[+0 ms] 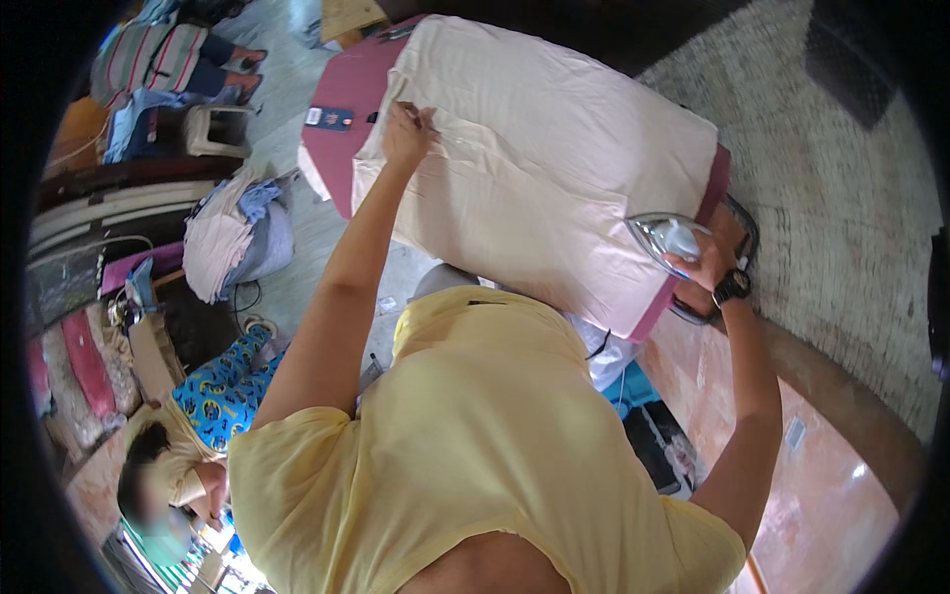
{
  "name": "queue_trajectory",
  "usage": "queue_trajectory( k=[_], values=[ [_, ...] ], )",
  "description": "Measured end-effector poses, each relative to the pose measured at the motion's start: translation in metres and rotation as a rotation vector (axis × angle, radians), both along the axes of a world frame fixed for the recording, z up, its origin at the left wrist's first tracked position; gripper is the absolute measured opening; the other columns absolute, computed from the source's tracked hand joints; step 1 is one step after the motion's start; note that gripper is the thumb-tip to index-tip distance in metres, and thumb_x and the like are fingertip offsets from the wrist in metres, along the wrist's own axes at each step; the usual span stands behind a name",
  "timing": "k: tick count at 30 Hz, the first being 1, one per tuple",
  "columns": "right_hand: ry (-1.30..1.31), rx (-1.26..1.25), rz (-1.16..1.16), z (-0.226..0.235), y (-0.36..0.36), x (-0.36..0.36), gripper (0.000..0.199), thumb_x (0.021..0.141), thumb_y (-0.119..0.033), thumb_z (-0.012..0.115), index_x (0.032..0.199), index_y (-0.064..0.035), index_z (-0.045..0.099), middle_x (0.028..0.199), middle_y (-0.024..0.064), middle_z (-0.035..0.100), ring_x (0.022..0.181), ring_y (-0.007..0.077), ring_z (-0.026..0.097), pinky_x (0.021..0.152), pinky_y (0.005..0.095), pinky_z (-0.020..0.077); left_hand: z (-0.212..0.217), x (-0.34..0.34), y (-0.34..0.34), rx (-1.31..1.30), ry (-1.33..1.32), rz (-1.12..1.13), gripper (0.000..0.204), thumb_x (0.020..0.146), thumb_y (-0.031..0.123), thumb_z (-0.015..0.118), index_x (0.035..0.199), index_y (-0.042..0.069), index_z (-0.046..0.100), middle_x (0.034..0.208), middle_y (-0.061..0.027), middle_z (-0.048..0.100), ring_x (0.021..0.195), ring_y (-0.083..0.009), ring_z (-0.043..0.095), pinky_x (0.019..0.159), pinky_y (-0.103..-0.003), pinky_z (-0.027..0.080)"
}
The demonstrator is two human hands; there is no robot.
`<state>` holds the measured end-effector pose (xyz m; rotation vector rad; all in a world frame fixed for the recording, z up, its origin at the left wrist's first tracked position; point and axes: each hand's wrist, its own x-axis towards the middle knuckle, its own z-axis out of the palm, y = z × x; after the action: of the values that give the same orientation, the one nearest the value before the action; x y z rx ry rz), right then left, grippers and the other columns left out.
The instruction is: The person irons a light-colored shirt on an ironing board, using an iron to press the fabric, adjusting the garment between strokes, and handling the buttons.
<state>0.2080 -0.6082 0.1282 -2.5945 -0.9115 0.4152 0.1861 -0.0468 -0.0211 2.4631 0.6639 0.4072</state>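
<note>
A cream cloth [554, 119] lies spread over a maroon ironing board [341, 84], with soft wrinkles across its middle. My left hand [408, 137] is at the cloth's left edge, its fingers curled together on the fabric. My right hand [705, 263] is wrapped round the handle of a clothes iron [653, 236] at the right end of the board. The iron's pointed tip faces left over the cloth's edge; whether its plate touches the cloth I cannot tell. A dark tag [330, 119] lies on the board's bare maroon part, left of my left hand.
A black-framed iron rest [750, 233] sticks out at the board's right end. Left of the board stands a heap of folded clothes [223, 238]. A person in blue patterned trousers [223, 391] is at the lower left; another in striped clothing [148, 59] is at the upper left.
</note>
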Motion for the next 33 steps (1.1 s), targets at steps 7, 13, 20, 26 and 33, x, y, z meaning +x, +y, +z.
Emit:
queue_trajectory(
  k=[7,13,20,26,33],
  values=[
    [-0.048,0.0,0.006,-0.007,-0.004,0.002,0.057,0.069,-0.056,0.079,0.087,-0.0038,0.067,0.08,0.0162,0.07,0.074,0.0362,0.069,0.064,0.0447,0.0554,0.014,0.01,-0.003,0.316,-0.035,-0.042,0.029,0.095,0.035,0.054,0.098,0.006,0.053,0.097,-0.0197,0.063,0.087,-0.0418,0.063,0.07,-0.053,0.051],
    [-0.059,0.059,-0.046,-0.016,-0.006,-0.003,0.056,0.065,-0.054,0.082,0.084,-0.0038,0.066,0.075,0.0163,0.069,0.07,0.036,0.068,0.063,0.0451,0.0555,0.033,-0.001,0.016,0.316,0.02,0.031,0.024,0.099,0.033,0.048,0.097,0.009,0.047,0.081,-0.0203,0.067,0.075,-0.0434,0.065,0.062,-0.055,0.048],
    [-0.157,0.095,0.048,-0.025,0.026,0.0,0.06,0.07,-0.061,0.077,0.091,-0.0049,0.068,0.07,0.0151,0.068,0.064,0.0327,0.067,0.058,0.0426,0.0545,0.026,-0.002,0.012,0.262,0.112,0.064,0.024,0.101,0.035,0.045,0.098,0.011,0.045,0.081,-0.0188,0.067,0.075,-0.0428,0.064,0.061,-0.054,0.047],
    [-0.214,0.048,0.062,-0.021,0.052,0.001,0.064,0.072,-0.064,0.074,0.087,-0.0023,0.067,0.068,0.0159,0.067,0.063,0.0337,0.067,0.057,0.0431,0.0549,0.027,0.001,0.009,0.257,0.087,0.047,0.026,0.101,0.037,0.043,0.098,0.012,0.046,0.088,-0.0167,0.069,0.074,-0.0421,0.065,0.059,-0.053,0.047],
    [-0.141,0.05,-0.054,-0.012,0.091,-0.001,0.053,0.071,-0.051,0.082,0.086,-0.0016,0.068,0.073,0.018,0.068,0.068,0.0363,0.067,0.062,0.0435,0.0554,0.01,0.002,0.021,0.311,0.041,0.027,0.026,0.101,0.04,0.041,0.102,0.015,0.048,0.091,-0.0145,0.069,0.072,-0.0415,0.066,0.056,-0.054,0.049]
  ],
)
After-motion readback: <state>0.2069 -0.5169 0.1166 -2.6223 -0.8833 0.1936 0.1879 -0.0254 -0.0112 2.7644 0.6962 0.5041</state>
